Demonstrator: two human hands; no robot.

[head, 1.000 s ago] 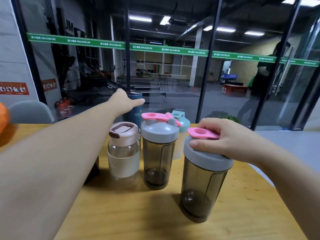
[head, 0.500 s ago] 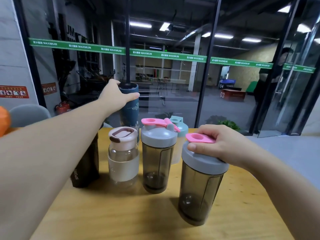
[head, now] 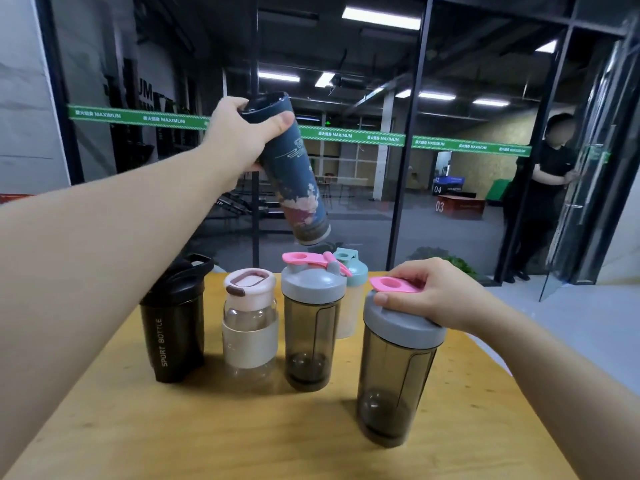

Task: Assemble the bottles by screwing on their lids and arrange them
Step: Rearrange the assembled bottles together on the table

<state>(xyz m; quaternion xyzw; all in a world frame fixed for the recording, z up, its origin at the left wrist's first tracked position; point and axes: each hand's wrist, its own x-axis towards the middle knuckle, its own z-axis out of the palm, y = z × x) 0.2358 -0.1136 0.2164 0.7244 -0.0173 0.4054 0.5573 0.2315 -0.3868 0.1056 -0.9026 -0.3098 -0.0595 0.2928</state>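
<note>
Bottles stand lidded in a row; above it the left hand clamps the tilted blue flask, while the right hand clasps the rightmost shaker's lid (probably steadying it).

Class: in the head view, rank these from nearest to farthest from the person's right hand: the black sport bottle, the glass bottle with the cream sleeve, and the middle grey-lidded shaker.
1. Middle grey-lidded shaker, just left of the right hand.
2. Glass bottle with the cream sleeve, further left.
3. Black sport bottle, at the row's left end.
</note>
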